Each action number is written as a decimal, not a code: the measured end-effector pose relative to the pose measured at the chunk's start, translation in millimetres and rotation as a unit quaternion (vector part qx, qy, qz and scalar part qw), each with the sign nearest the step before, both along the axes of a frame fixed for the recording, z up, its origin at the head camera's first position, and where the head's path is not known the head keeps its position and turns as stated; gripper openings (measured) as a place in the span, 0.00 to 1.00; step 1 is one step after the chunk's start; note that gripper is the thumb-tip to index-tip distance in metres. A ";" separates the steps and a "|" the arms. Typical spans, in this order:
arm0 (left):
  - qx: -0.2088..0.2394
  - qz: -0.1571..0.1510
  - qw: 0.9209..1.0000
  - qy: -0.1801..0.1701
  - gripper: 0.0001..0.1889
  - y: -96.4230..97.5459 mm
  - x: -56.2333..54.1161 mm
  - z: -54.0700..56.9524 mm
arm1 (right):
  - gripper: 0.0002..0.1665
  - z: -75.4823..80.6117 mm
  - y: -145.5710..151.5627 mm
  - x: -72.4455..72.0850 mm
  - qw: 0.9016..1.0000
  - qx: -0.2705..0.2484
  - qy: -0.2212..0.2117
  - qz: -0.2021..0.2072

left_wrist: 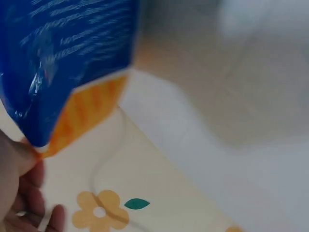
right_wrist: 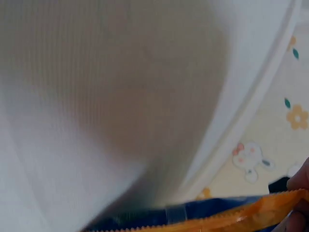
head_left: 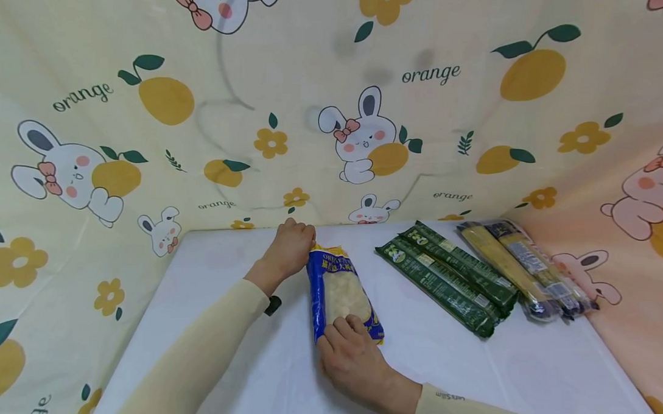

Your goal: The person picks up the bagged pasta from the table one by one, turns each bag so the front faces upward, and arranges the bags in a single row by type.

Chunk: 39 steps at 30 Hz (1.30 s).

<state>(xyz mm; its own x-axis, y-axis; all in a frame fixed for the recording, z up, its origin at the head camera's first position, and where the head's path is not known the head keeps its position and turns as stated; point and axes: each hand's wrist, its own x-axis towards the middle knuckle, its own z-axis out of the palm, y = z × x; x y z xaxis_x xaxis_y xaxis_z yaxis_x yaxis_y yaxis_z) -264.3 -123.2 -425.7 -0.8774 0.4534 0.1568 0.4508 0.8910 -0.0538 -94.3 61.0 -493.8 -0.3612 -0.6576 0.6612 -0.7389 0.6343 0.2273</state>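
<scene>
A blue plastic food bag [head_left: 346,293] with yellow-orange ends and a window showing pale contents is held between both hands above the white table. My left hand [head_left: 289,249] pinches its far left corner. In the left wrist view, that thumb and fingers [left_wrist: 29,166] meet on the tip of the orange end, below the bag's blue back [left_wrist: 72,43]. My right hand [head_left: 356,363] grips the near end, its fingers curled over the edge. The right wrist view shows the bag's serrated orange edge [right_wrist: 231,217] with fingertips [right_wrist: 295,221] at the right side.
Two long dark green packs [head_left: 444,284] lie side by side to the right. Beyond them are two clear packs with yellowish sticks [head_left: 507,268]. The white table [head_left: 219,270] meets a printed rabbit-and-orange cloth [head_left: 291,96] at its back and sides.
</scene>
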 end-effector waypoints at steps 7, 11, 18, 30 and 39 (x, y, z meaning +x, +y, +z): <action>-0.105 -0.132 0.974 0.149 0.05 -4.8 -0.2 -8.2 | 0.23 -16.2 -11.5 3.0 0.999 0.036 0.017 -0.001; -0.116 -0.150 0.967 0.172 0.04 -11.1 -2.6 -12.7 | 0.21 -21.3 -13.7 1.7 0.999 0.052 -0.009 0.003; -0.100 -0.177 0.959 0.195 0.03 -17.1 -9.1 -17.2 | 0.24 -9.7 7.8 -1.3 0.993 0.027 -0.118 0.007; -0.116 -0.159 0.966 0.169 0.12 -30.1 -8.1 -22.2 | 0.29 -18.8 86.8 -19.3 0.959 0.000 -0.192 -0.209; -0.077 -0.153 0.972 0.162 0.07 -28.7 -8.0 -17.0 | 0.30 -30.1 77.7 -24.7 0.956 0.035 -0.213 -0.199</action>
